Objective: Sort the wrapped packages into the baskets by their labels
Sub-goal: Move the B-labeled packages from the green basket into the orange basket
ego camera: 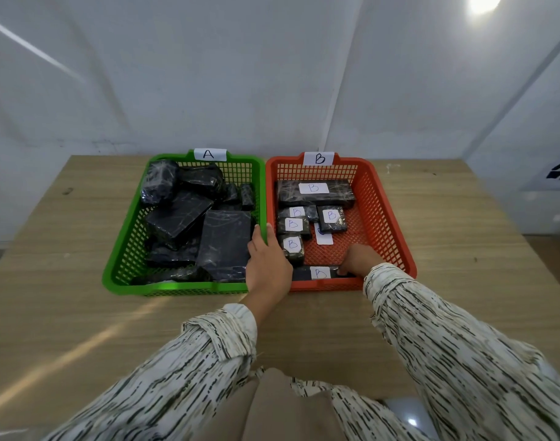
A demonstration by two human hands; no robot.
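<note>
A green basket (119, 259) tagged A holds several black wrapped packages, the largest (224, 240) near its right wall. Beside it an orange basket (390, 224) tagged B holds several packages with white B labels, the longest (315, 192) at the back. A loose white label (324, 234) lies on the orange basket's floor. My left hand (267, 265) rests flat across the two baskets' adjoining walls, fingers apart, holding nothing. My right hand (359, 259) is inside the orange basket at its front, fingers curled on the right end of a flat package (318, 273) labelled B.
Both baskets stand side by side on a light wooden table (65, 313) against a white wall. Bare tabletop shows to the left, right and front of the baskets. My patterned sleeves cross the near table edge.
</note>
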